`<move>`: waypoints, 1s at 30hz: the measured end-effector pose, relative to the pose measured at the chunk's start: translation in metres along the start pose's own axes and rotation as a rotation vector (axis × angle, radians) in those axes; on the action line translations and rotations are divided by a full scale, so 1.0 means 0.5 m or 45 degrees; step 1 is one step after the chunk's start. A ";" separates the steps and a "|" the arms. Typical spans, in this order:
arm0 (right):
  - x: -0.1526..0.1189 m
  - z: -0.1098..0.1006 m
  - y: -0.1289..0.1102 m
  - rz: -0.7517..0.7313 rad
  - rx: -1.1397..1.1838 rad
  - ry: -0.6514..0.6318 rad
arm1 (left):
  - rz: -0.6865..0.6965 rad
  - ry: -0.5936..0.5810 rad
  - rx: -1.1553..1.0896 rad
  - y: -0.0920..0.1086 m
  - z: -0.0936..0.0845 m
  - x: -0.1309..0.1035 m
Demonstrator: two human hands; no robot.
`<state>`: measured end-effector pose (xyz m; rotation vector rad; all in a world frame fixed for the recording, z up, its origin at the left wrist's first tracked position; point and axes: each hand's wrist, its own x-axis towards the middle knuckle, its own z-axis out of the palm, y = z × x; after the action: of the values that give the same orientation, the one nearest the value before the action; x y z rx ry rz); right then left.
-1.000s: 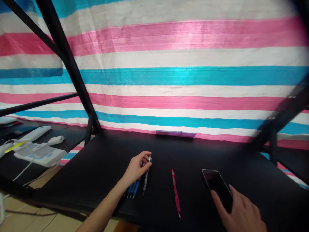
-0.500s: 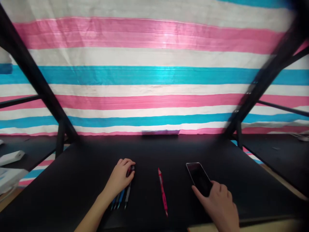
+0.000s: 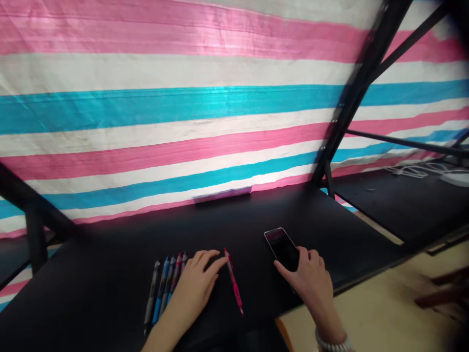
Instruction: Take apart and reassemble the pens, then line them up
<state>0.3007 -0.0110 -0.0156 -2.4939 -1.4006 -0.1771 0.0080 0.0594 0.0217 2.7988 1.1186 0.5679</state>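
My left hand [image 3: 200, 281] hovers over or rests on the black table, its fingers apart, with the fingertips at the upper end of a pink pen [image 3: 235, 287]. Just left of that hand lies a row of several pens [image 3: 163, 286], blue, grey and pink, partly hidden behind the hand and forearm. My right hand [image 3: 311, 276] has its thumb and fingers on the two sides of a dark phone [image 3: 281, 248] that lies screen up on the table.
Black slanted posts [image 3: 346, 112] stand at both sides of the table [image 3: 120, 259]. Behind it hangs a striped pink, white and blue sheet [image 3: 164, 107]. White cables [image 3: 414, 170] lie on another dark surface at the right.
The view has turned to the right. My left hand has moved from the row of pens to the single pink pen. My right hand stays at the phone.
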 end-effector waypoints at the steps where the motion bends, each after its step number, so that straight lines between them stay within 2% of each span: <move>1: -0.003 -0.001 0.001 -0.011 0.021 0.028 | 0.051 -0.034 0.034 0.014 0.008 0.006; 4: -0.019 -0.011 0.000 -0.024 0.133 0.187 | 0.158 -0.110 0.112 0.038 0.032 0.017; 7: -0.055 -0.029 -0.019 -0.139 0.475 0.356 | 0.200 -0.123 0.129 0.039 0.046 0.020; 8: -0.070 -0.035 -0.030 -0.232 0.630 0.334 | 0.202 -0.112 0.133 0.037 0.049 0.019; 10: -0.101 -0.041 -0.058 -0.397 0.850 0.162 | 0.196 -0.073 0.132 0.033 0.052 0.015; 14: -0.138 -0.034 -0.110 -0.547 1.016 -0.106 | 0.161 0.040 0.056 0.032 0.048 0.000; 19: -0.119 -0.035 -0.128 -0.474 1.059 -0.300 | 0.073 0.212 -0.024 0.044 0.031 -0.016; 24: -0.093 -0.052 -0.121 -0.343 1.420 -0.594 | 0.058 0.316 -0.097 0.058 0.021 -0.019; 27: -0.085 -0.050 -0.121 -0.203 1.557 -0.602 | -0.010 0.405 -0.201 0.067 0.019 -0.017; 30: -0.081 -0.043 -0.122 -0.117 1.624 -0.558 | -0.260 0.533 -0.458 0.074 0.025 -0.023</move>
<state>0.2283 -0.0204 0.0059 -1.4005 -1.1494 0.9779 0.0291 0.0254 0.0141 2.2848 1.1995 1.2303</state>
